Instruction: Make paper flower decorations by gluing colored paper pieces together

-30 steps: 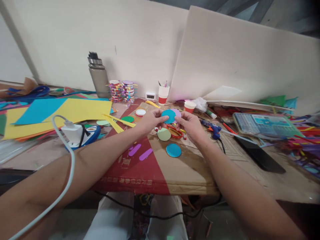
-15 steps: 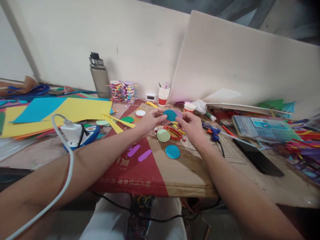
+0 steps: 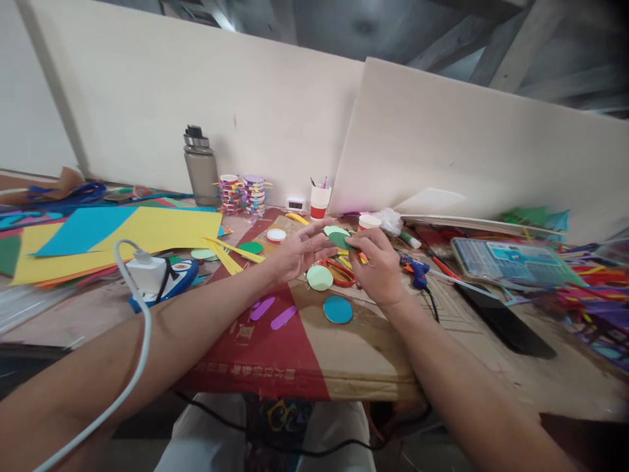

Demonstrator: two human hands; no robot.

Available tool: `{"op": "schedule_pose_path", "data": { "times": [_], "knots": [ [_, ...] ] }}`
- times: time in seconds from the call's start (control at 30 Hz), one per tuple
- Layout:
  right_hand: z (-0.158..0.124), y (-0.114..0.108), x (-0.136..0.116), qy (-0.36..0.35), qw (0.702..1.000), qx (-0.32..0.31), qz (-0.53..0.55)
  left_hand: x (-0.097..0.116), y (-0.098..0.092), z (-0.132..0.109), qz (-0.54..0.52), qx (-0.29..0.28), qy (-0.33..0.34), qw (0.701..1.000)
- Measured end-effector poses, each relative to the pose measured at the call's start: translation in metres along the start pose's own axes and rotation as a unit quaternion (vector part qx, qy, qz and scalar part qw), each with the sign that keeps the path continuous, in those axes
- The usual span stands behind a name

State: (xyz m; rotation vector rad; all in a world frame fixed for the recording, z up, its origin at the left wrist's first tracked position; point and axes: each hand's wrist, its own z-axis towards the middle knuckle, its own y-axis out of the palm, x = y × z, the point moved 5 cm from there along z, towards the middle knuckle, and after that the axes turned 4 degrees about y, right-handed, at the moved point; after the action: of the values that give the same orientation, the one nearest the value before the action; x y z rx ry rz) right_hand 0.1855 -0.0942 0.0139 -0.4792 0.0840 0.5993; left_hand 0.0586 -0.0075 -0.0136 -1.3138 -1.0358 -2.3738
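Observation:
My right hand [image 3: 377,262] pinches green paper circles, a darker green one [image 3: 340,240] overlapping a pale green one, above the middle of the board. My left hand [image 3: 302,252] is open, its fingers stretched out beside the left edge of the circles. Whether its fingertips touch them I cannot tell. Below the hands lie a light green circle [image 3: 320,278] and a blue circle [image 3: 338,309]. Red-handled scissors [image 3: 344,273] rest partly hidden behind the right hand. Two purple paper strips [image 3: 284,318] lie nearer me on the red part of the cardboard [image 3: 275,360].
Yellow strips [image 3: 230,252] and coloured sheets [image 3: 167,226] spread on the left, near a white plug [image 3: 146,272] with a cable over my left arm. A bottle [image 3: 200,170] and two decorated stacks [image 3: 254,195] stand behind. A glue gun [image 3: 417,270], phone [image 3: 501,321] and plastic case [image 3: 511,262] lie right.
The blue and purple circles between my hands no longer show there; green circles show instead. My left hand has gone from a pinch to stretched fingers. The view has tilted up slightly.

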Motion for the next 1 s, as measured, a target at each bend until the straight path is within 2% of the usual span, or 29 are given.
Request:
{"op": "schedule_pose_path", "data": {
  "times": [0.07,0.13,0.2,0.27,0.33,0.47,0.53,0.6,0.67,0.73,0.83,0.93,1.0],
  "knots": [
    [0.001,-0.001,0.005,0.06,0.998,0.019,0.024,0.0,-0.001,0.0,0.043,-0.024,0.001,0.999],
    [0.0,0.002,0.016,0.166,0.983,0.021,0.075,-0.002,-0.008,0.001,0.131,-0.007,0.007,0.991],
    [-0.005,0.011,0.028,0.285,0.946,-0.009,0.154,-0.003,-0.016,0.002,0.224,0.027,0.013,0.974],
    [-0.009,0.02,0.037,0.37,0.9,-0.037,0.227,-0.005,-0.021,0.002,0.265,0.038,0.01,0.964],
    [-0.012,0.025,0.043,0.403,0.875,-0.04,0.263,-0.006,-0.021,0.002,0.264,0.037,0.003,0.964],
    [-0.013,0.028,0.048,0.412,0.864,-0.027,0.288,-0.004,-0.021,0.002,0.265,0.043,-0.003,0.963],
    [-0.013,0.028,0.047,0.408,0.867,-0.032,0.283,-0.004,-0.022,0.002,0.268,0.05,-0.002,0.962],
    [-0.011,0.024,0.041,0.36,0.904,-0.034,0.228,-0.006,-0.024,0.003,0.25,0.059,-0.008,0.966],
    [-0.006,0.018,0.029,0.251,0.958,-0.032,0.135,-0.008,-0.023,0.003,0.195,0.061,-0.018,0.979],
    [-0.003,0.014,0.015,0.13,0.989,-0.03,0.059,-0.009,-0.018,0.003,0.112,0.048,-0.022,0.992],
    [-0.004,0.012,0.005,0.038,0.999,-0.029,0.016,-0.007,-0.007,0.002,-0.001,0.024,-0.027,0.999],
    [-0.005,0.013,0.005,0.019,0.999,-0.033,0.015,-0.006,-0.002,0.001,-0.026,0.032,-0.034,0.999],
    [-0.004,0.015,0.006,0.035,0.998,-0.039,0.028,-0.007,-0.004,0.001,-0.011,0.055,-0.041,0.998]
  ]
}}
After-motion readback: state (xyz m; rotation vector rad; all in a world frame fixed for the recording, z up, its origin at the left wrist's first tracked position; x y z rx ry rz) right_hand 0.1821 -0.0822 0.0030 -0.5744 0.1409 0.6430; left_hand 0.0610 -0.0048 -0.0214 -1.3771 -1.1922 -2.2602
